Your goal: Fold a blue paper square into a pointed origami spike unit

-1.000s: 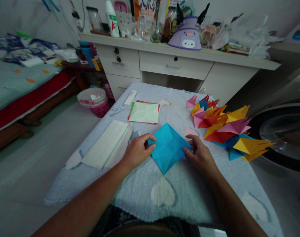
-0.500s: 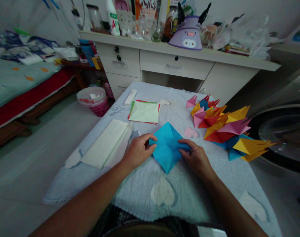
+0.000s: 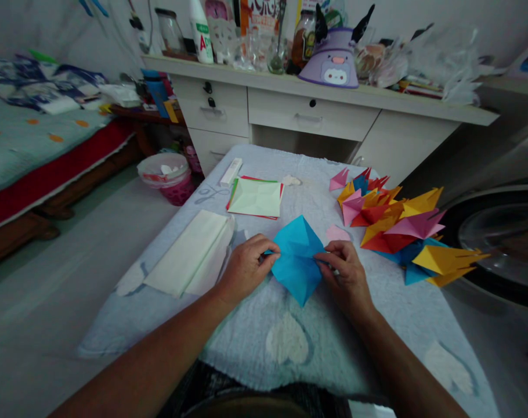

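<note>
A blue sheet of origami paper (image 3: 297,264), creased and turned like a diamond, is held between my two hands above the cloth-covered table. My left hand (image 3: 252,264) pinches its left corner between thumb and fingers. At the opposite corner, my right hand (image 3: 344,273) grips the paper the same way. The sheet bends along its creases, its top and bottom points sticking out. Beyond it lies a stack of square paper (image 3: 255,197), pale green on top with red and green edges showing. On the right sit several folded paper pieces (image 3: 388,223) in yellow, red, pink and blue.
Left of my hands is a folded pale sheet (image 3: 185,249), with a small white box (image 3: 231,172) farther back. The patterned tablecloth (image 3: 285,354) covers the table. A white desk (image 3: 311,110) stands behind, a pink bin (image 3: 168,177) at left, and a round appliance door (image 3: 503,232) at right.
Both hands have pinched the side corners more tightly, and the blue paper now bends along its middle crease. The view has shifted slightly.
</note>
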`<state>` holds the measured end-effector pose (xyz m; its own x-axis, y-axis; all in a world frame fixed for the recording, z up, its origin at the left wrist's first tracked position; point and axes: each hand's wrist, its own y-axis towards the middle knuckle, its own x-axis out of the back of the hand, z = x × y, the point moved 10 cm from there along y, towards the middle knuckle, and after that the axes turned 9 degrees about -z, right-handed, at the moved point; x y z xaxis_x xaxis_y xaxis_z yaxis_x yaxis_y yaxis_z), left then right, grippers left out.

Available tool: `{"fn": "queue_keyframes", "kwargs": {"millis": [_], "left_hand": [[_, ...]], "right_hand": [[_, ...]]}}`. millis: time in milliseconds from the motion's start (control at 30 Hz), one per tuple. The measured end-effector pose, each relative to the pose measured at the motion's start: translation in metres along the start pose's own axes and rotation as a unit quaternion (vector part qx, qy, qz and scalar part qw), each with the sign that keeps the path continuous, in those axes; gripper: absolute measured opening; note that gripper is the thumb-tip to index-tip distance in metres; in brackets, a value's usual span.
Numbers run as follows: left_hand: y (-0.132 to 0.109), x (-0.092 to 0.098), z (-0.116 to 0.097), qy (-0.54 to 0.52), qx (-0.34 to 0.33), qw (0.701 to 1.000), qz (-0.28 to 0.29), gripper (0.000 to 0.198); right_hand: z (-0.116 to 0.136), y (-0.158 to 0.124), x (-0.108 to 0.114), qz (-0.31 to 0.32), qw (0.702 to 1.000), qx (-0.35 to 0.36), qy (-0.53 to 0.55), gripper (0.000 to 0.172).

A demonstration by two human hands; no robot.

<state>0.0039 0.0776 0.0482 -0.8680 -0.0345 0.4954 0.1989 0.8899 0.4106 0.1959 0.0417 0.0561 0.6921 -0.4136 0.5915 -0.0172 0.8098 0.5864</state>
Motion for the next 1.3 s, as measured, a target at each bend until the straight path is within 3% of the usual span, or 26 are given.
{"fn": "queue_keyframes", "kwargs": {"millis": [133,267,533,833,1300], "left_hand": [[-0.001,0.007,-0.005,0.01,-0.017,0.999,-0.036,0.006],[-0.002,0.007,-0.011,0.02,-0.038,0.999,-0.031,0.007],[-0.007,0.002,-0.042,0.013,-0.196,0.979,-0.047,0.005],[-0.018,-0.005,-0.061,0.048,-0.277,0.958,-0.058,0.009],[-0.022,-0.012,-0.063,0.081,-0.304,0.948,-0.054,0.008]], "right_hand": [[0.006,-0.003,-0.004,0.018,1.0,0.023,0.011,0.021],[0.011,-0.006,-0.007,0.037,0.998,0.052,0.005,0.025],[0.027,-0.007,-0.005,0.022,0.994,0.099,0.042,0.025],[0.047,-0.011,-0.001,0.024,0.987,0.144,0.072,0.033],[0.052,-0.013,-0.005,0.021,0.986,0.155,0.054,0.028]]}}
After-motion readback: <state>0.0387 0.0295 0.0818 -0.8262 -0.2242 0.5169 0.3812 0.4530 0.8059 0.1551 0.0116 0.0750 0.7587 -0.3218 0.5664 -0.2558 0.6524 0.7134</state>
